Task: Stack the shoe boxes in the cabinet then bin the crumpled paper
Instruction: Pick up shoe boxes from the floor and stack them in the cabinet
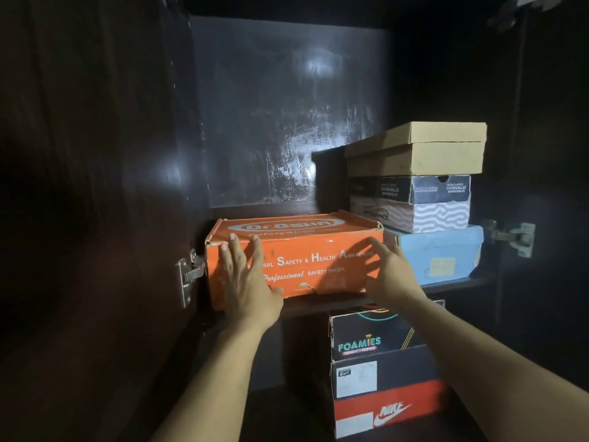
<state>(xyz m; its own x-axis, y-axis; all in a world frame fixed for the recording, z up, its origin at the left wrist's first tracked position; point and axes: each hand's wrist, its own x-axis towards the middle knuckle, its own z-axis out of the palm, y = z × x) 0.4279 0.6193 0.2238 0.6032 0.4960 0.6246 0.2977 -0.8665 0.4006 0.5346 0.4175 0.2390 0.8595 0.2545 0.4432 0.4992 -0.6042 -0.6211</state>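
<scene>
An orange safety-shoe box (318, 250) lies on the upper shelf of a dark cabinet, at its left side. My left hand (247, 279) lies flat against the box's front face with its fingers straight. My right hand (390, 272) has its fingers spread at the front right corner of the same box. To the right on that shelf stands a stack: a blue box (446, 253) at the bottom, a black and white patterned box (424, 202) on it, and a tan cardboard box (424, 151) on top. No crumpled paper is in view.
Below the shelf edge (322, 306) stands another stack: a dark Foamies box (373, 336), a black box (382, 374) and a red Nike box (389, 409). Metal hinges (188, 275) (513, 237) sit on both cabinet sides. The space above the orange box reaches up to the cabinet's top.
</scene>
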